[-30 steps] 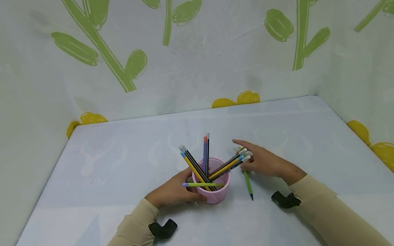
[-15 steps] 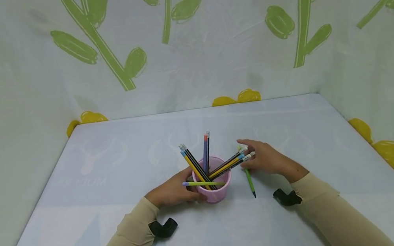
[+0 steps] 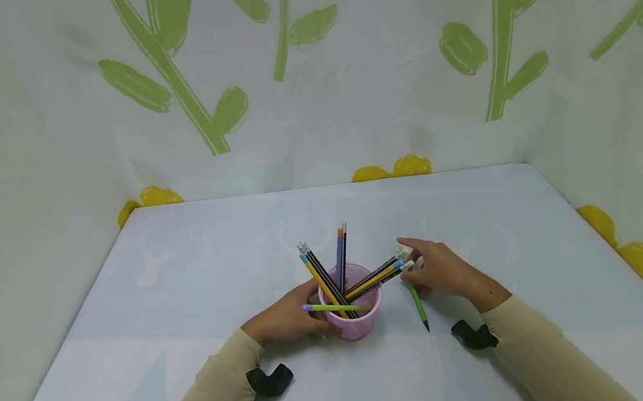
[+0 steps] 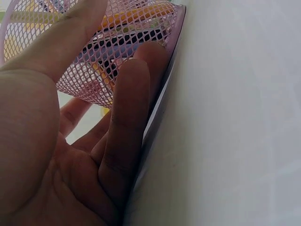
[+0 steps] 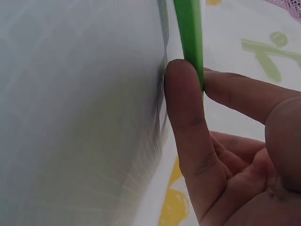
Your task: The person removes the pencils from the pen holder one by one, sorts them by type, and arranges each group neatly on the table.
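In the head view, the left hand (image 3: 289, 318) grips a pink mesh cup (image 3: 357, 331) holding pencils (image 3: 326, 284); to its right, the right hand (image 3: 444, 270) pinches a green pencil (image 3: 419, 307). Left wrist: thumb and fingers (image 4: 129, 89) clasp the cup. Right wrist: 2 digits (image 5: 183, 89) hold the green pencil.

Can't see where most of the pencils (image 3: 322, 281) end, the cup (image 3: 358, 330) hides their bottoms in the head view. Part of the left hand (image 3: 286, 317) is lost behind it too. Green pencil (image 3: 420, 308) is half blocked by the right hand (image 3: 444, 270), and the right wrist cam chops it off up top. Both sleeves (image 3: 207, 392) run off the bottom edge.
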`<state>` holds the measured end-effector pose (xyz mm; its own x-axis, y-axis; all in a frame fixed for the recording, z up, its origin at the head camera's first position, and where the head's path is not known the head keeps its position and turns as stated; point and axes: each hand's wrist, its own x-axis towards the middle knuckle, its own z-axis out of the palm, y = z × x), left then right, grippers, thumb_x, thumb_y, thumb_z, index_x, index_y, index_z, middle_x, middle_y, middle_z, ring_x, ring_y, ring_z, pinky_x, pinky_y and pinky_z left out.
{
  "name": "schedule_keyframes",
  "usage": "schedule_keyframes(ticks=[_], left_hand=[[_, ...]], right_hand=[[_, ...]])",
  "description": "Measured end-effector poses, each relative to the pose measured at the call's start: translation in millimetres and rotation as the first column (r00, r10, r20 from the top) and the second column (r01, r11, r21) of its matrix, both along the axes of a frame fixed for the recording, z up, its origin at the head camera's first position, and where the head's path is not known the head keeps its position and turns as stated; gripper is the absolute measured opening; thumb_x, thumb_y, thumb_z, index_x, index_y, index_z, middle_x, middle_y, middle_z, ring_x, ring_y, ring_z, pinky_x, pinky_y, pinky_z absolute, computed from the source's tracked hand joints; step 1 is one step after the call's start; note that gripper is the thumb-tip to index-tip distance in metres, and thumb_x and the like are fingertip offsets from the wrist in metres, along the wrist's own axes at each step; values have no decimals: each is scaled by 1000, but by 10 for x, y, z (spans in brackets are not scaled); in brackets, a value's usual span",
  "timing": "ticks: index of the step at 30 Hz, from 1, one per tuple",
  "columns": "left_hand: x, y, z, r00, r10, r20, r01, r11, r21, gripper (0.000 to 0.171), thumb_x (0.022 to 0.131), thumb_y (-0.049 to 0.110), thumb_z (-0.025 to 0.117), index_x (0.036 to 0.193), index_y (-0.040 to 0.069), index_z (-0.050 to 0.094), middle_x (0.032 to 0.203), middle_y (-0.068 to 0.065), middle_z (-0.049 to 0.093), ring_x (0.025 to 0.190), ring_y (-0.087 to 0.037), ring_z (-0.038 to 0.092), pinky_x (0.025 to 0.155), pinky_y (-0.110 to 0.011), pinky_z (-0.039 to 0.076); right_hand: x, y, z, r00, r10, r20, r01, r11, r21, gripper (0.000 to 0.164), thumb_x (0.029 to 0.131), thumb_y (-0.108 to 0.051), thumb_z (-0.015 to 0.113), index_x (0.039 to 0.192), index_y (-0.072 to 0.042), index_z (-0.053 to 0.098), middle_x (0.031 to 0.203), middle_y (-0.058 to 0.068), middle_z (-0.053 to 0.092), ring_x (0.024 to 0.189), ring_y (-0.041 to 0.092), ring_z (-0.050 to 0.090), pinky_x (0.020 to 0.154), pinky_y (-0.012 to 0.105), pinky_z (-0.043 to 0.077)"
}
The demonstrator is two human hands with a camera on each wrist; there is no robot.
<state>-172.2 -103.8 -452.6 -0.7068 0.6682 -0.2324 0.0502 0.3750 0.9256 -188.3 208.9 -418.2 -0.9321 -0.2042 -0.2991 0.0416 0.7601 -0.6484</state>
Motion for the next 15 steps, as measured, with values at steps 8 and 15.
schedule_keyframes(ticks=[8,15], left_hand=[[24,-1,-11,1000,4,-7,-4,999,35,67,81,23,83,138,21,48,103,-5,66,81,-19,65,74,-34,55],[1,15,-17,1000,-1,9,0,999,38,68,81,23,83,139,24,48,109,-6,65,81,-19,66,75,-35,56]], right_hand=[[20,-8,-32,1000,-21,-18,22,999,23,76,88,-9,76,153,-6,37,117,20,64,62,12,67,62,28,58],[15,11,-30,999,-36,-9,37,999,36,75,88,-10,76,153,-5,37,115,20,63,61,13,66,61,28,58]])
